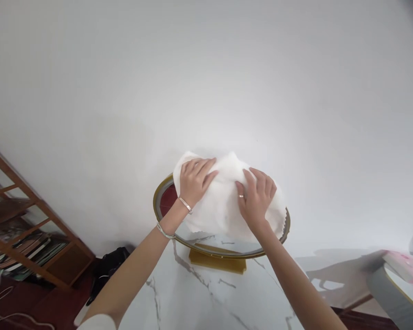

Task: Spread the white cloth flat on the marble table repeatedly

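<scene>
Left hand (193, 180) and right hand (258, 195) lie flat, fingers spread, gripping nothing. Both press a crumpled white cloth (223, 201) against a round gold-framed mirror (165, 192).

White cloth (223, 201), crumpled, spread over a gold-rimmed round mirror (165, 192), apparently upright on its stand

A: What's carrying stuff?
B: White marble-look table (206, 293), grey veins, bare patch just under the wrists.
A: Anything on it?
B: Gold stand (216, 261) sits on it, below the grip, between the two forearms. It holds a round gold-rimmed mirror (227, 243), tilted up against the wall side.
A: And the cloth?
B: White cloth (223, 201) lies on the mirror face, right where the palms press, not on the tabletop.
</scene>
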Motion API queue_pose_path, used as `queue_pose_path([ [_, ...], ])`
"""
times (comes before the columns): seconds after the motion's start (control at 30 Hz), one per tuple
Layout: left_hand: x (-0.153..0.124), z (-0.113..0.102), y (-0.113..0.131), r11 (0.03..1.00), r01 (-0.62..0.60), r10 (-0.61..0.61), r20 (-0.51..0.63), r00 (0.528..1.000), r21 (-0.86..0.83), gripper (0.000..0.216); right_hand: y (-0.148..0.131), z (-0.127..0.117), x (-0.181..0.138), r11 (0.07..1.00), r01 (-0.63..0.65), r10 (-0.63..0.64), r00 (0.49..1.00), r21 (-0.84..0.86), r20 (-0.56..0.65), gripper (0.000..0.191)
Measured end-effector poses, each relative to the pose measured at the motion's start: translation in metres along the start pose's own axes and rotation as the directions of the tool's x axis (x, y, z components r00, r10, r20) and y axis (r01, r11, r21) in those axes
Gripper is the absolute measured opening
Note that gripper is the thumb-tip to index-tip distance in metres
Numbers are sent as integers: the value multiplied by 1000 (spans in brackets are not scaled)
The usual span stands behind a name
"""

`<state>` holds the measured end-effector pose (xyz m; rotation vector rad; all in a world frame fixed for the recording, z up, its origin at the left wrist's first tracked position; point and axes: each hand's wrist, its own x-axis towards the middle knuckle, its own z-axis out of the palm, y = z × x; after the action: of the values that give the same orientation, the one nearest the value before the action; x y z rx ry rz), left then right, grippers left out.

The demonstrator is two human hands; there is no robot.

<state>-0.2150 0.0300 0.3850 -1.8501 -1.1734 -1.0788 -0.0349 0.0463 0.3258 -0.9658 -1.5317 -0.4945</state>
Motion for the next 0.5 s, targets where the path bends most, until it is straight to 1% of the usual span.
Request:
queue_pose_path([
  [0.07,-21,-4,-26,992,119,-122,-89,989,-40,34,-21,15,15,994,112,-113,993,9,47,32],
  [0.1,-34,-5,-39,981,182,-189,-127,974,-67,35,-33,24,21,984,174,-176,981,30,86,32],
  [0.17,-65,-3,-61,943,306,-326,-184,927,-130,37,-55,44,27,946,300,-318,931,120,181,34],
  [0.2,-82,0,-71,917,367,-394,-206,896,-159,38,-66,54,26,913,359,-398,887,192,233,36],
  [0.23,-101,4,-78,887,425,-458,-224,860,-181,38,-76,63,21,870,406,-480,829,281,288,40],
  [0.27,-120,10,-83,856,479,-515,-241,823,-193,39,-84,71,12,813,436,-564,754,386,337,43],
  [0.3,-139,17,-86,829,524,-558,-252,790,-194,41,-90,77,0,743,445,-648,663,499,375,45],
  [0.33,-159,26,-85,808,561,-589,-259,765,-181,43,-94,81,-15,674,425,-719,567,605,402,47],
  [0.37,-179,35,-82,795,586,-605,-261,752,-155,47,-97,82,-32,608,381,-776,471,697,419,48],
  [0.4,-200,45,-76,794,596,-605,-249,756,-118,51,-97,82,-50,570,318,-803,409,758,433,48],
  [0.43,-221,54,-68,794,604,-601,-233,765,-68,53,-97,79,-67,579,246,-794,388,777,468,47],
  [0.47,-242,64,-57,806,592,-585,-193,788,-25,54,-96,75,-81,618,181,-754,412,765,512,41],
  [0.5,-263,72,-46,828,561,-557,-130,820,-3,55,-94,70,-91,694,119,-669,473,710,573,33],
])
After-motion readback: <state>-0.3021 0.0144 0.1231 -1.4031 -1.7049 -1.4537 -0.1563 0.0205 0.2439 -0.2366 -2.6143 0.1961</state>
